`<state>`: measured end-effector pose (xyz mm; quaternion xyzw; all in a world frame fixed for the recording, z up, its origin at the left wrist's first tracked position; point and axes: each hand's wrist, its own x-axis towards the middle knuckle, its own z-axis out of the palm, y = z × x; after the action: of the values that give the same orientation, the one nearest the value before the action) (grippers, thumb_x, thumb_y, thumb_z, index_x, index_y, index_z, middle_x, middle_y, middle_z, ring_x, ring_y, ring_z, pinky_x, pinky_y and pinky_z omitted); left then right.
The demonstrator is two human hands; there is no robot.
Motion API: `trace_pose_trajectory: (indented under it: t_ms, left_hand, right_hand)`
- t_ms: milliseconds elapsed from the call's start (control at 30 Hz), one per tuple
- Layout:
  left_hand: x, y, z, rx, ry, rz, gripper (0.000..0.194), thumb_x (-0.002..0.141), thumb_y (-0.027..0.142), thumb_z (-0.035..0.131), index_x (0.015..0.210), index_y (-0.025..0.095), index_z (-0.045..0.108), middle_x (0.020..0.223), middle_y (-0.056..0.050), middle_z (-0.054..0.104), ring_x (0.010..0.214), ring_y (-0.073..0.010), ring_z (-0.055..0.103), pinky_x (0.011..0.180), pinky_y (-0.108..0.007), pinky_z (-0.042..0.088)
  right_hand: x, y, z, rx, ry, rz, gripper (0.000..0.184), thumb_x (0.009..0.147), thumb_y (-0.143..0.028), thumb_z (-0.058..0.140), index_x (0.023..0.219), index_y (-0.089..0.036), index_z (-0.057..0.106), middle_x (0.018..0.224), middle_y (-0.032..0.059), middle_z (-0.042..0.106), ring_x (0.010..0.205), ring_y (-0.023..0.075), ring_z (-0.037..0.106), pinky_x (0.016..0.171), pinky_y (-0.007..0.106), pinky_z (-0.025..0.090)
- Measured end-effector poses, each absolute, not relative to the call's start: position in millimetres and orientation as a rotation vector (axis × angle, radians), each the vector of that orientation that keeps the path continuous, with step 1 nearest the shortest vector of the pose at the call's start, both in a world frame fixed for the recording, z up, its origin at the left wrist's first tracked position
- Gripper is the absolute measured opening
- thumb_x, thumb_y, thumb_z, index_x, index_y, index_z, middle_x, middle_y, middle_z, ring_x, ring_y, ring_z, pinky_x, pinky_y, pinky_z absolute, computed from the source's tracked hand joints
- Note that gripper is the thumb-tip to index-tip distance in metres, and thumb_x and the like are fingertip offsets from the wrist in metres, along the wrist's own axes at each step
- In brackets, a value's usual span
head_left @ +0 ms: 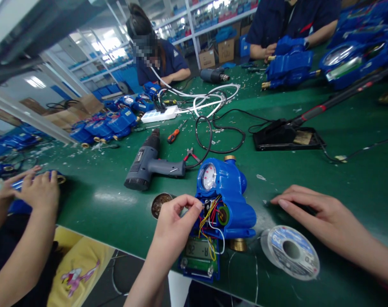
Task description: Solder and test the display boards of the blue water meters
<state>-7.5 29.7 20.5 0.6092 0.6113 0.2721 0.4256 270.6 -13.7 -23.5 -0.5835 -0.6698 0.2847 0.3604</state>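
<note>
A blue water meter (227, 183) lies in front of me with its housing uncovered, showing red, yellow, white and dark wires (209, 217). Its display board (198, 253) hangs out toward the table's front edge, joined by the wires. At the left side of the opening, my left hand (176, 224) is closed in a pinch between thumb and forefinger; what sits in the pinch is too small to make out. My right hand (315, 211) rests on the table right of the meter, fingers stretched out, holding nothing visible. Just below it is a spool of solder wire (293, 251).
A heat gun (149, 164), a round tin (160, 204), red-handled cutters (191, 155) and an orange screwdriver (175, 135) lie beyond. A soldering iron stand (288, 138) is at right. A neighbour's hands (37, 187) work at left; two people sit opposite.
</note>
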Motion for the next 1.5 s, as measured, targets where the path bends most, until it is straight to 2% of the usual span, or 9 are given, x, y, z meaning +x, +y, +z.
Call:
trace_pose_trajectory:
  t_ms: [267, 400, 533, 633, 833, 1100, 1333, 1500]
  left_hand:
    - [-13.4, 30.0, 24.5, 1.55, 1.512, 0.731, 0.022, 0.082, 0.036, 0.056, 0.071, 0.019, 0.065, 0.072, -0.001, 0.065, 0.073, -0.0164, 0.057, 0.068, -0.027, 0.041]
    - [-10.5, 30.4, 29.5, 1.667, 1.5, 0.758, 0.022, 0.084, 0.032, 0.054, 0.074, 0.02, 0.068, 0.075, -0.001, 0.067, 0.074, -0.0166, 0.059, 0.071, -0.028, 0.042]
    - [-3.5, 30.7, 28.9, 1.896, 1.485, 0.755, 0.011, 0.079, 0.023, 0.061, 0.075, 0.019, 0.071, 0.079, -0.003, 0.07, 0.08, -0.0194, 0.062, 0.075, -0.033, 0.042]
    - [1.9, 31.4, 26.4, 2.094, 1.535, 0.736, 0.008, 0.076, 0.016, 0.067, 0.071, 0.021, 0.071, 0.076, -0.001, 0.071, 0.08, -0.0208, 0.063, 0.075, -0.036, 0.038]
    - [10.8, 32.8, 25.7, 2.307, 1.622, 0.662, 0.018, 0.076, 0.009, 0.066, 0.062, 0.02, 0.067, 0.07, 0.002, 0.069, 0.073, -0.0194, 0.062, 0.07, -0.037, 0.03]
    - [3.3, 24.8, 26.0, 2.056, 1.687, 0.686, 0.015, 0.078, 0.016, 0.065, 0.063, 0.02, 0.065, 0.071, -0.001, 0.068, 0.074, -0.0207, 0.061, 0.07, -0.035, 0.036]
    - [-3.4, 20.8, 26.0, 1.915, 1.538, 0.825, 0.018, 0.08, 0.018, 0.058, 0.063, 0.018, 0.062, 0.067, 0.0, 0.064, 0.067, -0.0149, 0.057, 0.064, -0.026, 0.041]
    - [-10.0, 16.9, 24.2, 1.817, 1.575, 0.82, 0.021, 0.084, 0.027, 0.058, 0.066, 0.018, 0.064, 0.067, 0.0, 0.063, 0.066, -0.0145, 0.055, 0.063, -0.026, 0.041]
  right_hand:
    - [274.6, -12.5, -30.5, -1.443, -1.777, 0.702, 0.03, 0.091, -0.046, 0.05, 0.084, -0.028, 0.073, 0.085, 0.0037, 0.065, 0.076, 0.0216, 0.063, 0.063, 0.034, 0.053]
    - [272.3, -12.1, -28.0, -1.443, -1.764, 0.733, 0.034, 0.092, -0.047, 0.046, 0.084, -0.027, 0.073, 0.084, 0.0049, 0.065, 0.075, 0.0225, 0.063, 0.062, 0.036, 0.052]
    - [272.8, -10.9, -28.5, -1.459, -1.746, 0.742, 0.031, 0.09, -0.046, 0.051, 0.083, -0.025, 0.074, 0.085, 0.0053, 0.066, 0.076, 0.0209, 0.063, 0.065, 0.034, 0.052]
    - [274.4, -11.2, -29.7, -1.466, -1.756, 0.758, 0.031, 0.09, -0.045, 0.053, 0.084, -0.023, 0.074, 0.086, 0.0057, 0.066, 0.078, 0.0189, 0.063, 0.067, 0.03, 0.051]
    - [273.5, -12.6, -28.7, -1.482, -1.752, 0.787, 0.031, 0.091, -0.042, 0.052, 0.085, -0.021, 0.074, 0.088, 0.0066, 0.065, 0.08, 0.0178, 0.062, 0.069, 0.029, 0.05]
    - [276.7, -13.5, -34.4, -1.42, -1.803, 0.704, 0.027, 0.092, -0.042, 0.053, 0.088, -0.024, 0.073, 0.087, 0.0027, 0.065, 0.078, 0.0148, 0.062, 0.066, 0.025, 0.05]
    - [275.6, -13.9, -31.2, -1.424, -1.795, 0.704, 0.029, 0.093, -0.042, 0.052, 0.088, -0.022, 0.073, 0.086, 0.0033, 0.065, 0.078, 0.015, 0.063, 0.066, 0.024, 0.051]
    - [274.2, -11.2, -29.3, -1.423, -1.785, 0.677, 0.031, 0.091, -0.044, 0.052, 0.084, -0.023, 0.074, 0.083, 0.0039, 0.066, 0.074, 0.0158, 0.063, 0.063, 0.025, 0.051]
